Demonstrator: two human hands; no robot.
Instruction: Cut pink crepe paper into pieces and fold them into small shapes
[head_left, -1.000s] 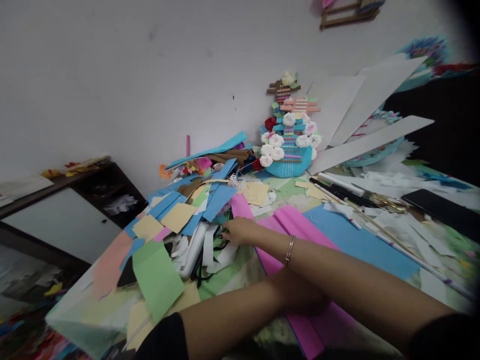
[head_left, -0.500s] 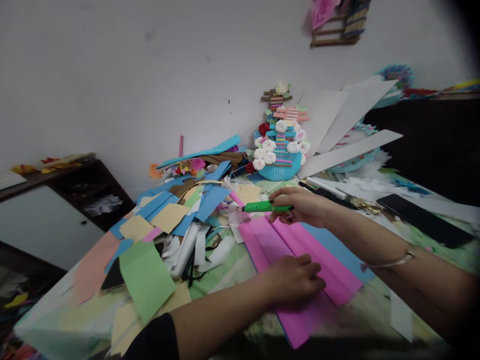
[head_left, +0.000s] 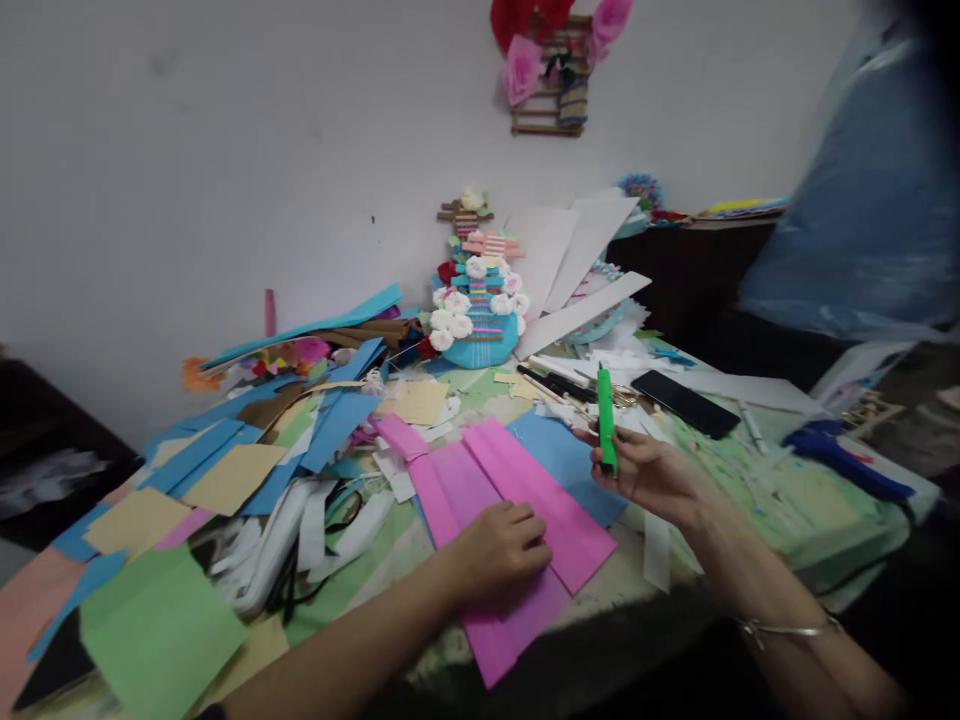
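My left hand (head_left: 499, 545) lies on a folded pink paper sheet (head_left: 510, 480) at the table's near edge, fingers curled down and pressing it flat. To its right my right hand (head_left: 649, 475) grips a slim green tool (head_left: 604, 415), like a craft knife or marker, held upright a little above the table. A blue sheet (head_left: 559, 455) lies under the pink one.
A heap of blue, yellow and green paper offcuts (head_left: 247, 450) covers the table's left half. A blue paper-flower craft (head_left: 476, 300) and white card strips (head_left: 577, 310) stand at the back. A black phone (head_left: 684, 402) and pens lie to the right. Something blue and blurred fills the upper right.
My right hand pulled back from the scrap pile with the green tool and turned it upright on the right. The left hand stayed on the pink paper. The view swung rightward.
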